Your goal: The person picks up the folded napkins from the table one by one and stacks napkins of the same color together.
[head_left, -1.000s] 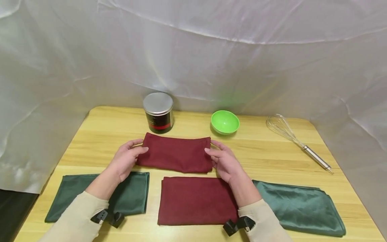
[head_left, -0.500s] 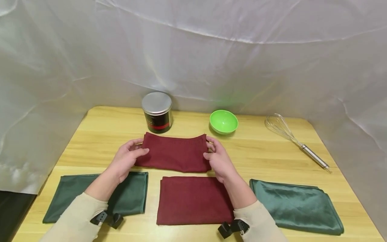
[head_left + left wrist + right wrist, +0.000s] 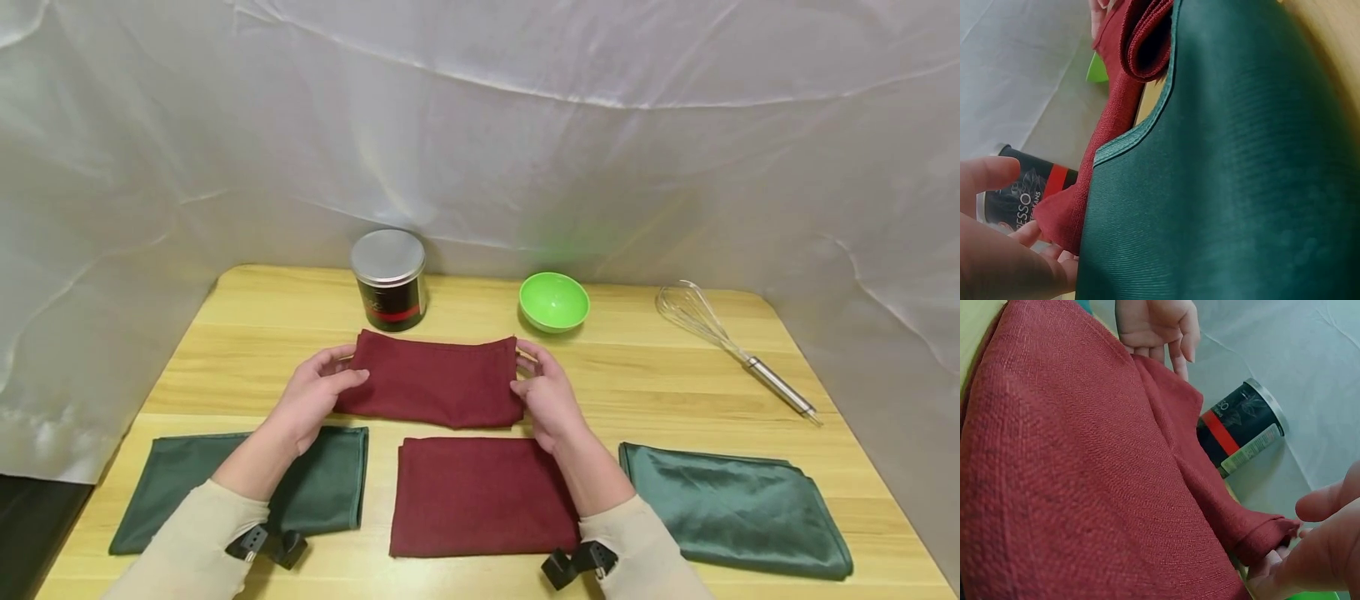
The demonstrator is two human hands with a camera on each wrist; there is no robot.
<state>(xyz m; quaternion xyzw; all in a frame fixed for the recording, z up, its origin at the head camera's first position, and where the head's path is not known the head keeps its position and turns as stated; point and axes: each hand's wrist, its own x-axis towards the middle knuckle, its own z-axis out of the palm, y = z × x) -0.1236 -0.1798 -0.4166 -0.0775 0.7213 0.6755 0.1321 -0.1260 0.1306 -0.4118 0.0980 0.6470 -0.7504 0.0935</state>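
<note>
A folded dark red cloth lies toward the middle of the table, its far edge slightly raised at the corners. My left hand is at its left end, fingers partly hidden behind the cloth. The left thumb stands apart from the fabric in the left wrist view. At the right end, my right hand touches the cloth with its fingers, while its thumb is clear of it. A second folded red cloth lies nearer, partly under the right forearm.
Folded green cloths lie at left and right. Behind the red cloth stand a lidded black tin and a green bowl. A whisk lies at the right. Pale fabric hangs behind the table.
My right hand has shifted slightly left at the red cloth's right end, its fingers drawn in a little. The left hand and the cloths have barely moved.
</note>
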